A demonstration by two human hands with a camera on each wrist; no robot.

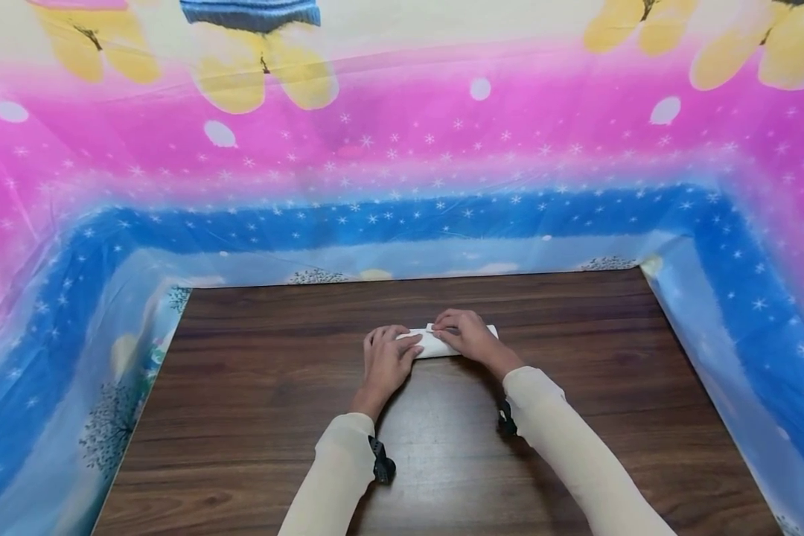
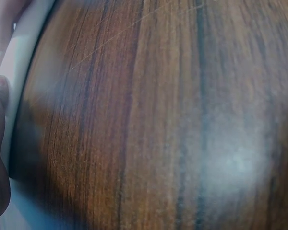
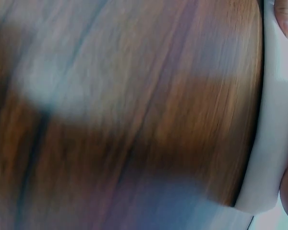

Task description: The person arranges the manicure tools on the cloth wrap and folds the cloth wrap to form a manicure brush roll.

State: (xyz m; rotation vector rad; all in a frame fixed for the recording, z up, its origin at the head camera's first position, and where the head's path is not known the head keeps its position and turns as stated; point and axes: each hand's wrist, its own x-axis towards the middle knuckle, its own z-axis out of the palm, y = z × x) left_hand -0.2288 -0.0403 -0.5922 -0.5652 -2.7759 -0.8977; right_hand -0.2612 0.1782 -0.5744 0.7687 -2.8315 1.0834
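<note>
A narrow, white folded piece that looks like cloth (image 1: 435, 346) lies flat on the brown wooden table, long side across. My left hand (image 1: 383, 363) grips its left end, the thumb over the top and the fingers bent at the far side. Higher along the far edge, my right hand (image 1: 472, 336) pinches a small raised white flap between thumb and fingertips. In the left wrist view the white piece (image 2: 19, 62) shows as a pale strip at the left. The right wrist view has its finely ribbed, rounded edge (image 3: 271, 124) at the right. My fingers cover parts of it.
The dark wood-grain table (image 1: 254, 417) stretches around both hands. A printed pink and blue curtain (image 1: 402, 156) hangs behind it and down both sides. Black straps (image 1: 380, 461) sit at the cuffs of the cream sleeves.
</note>
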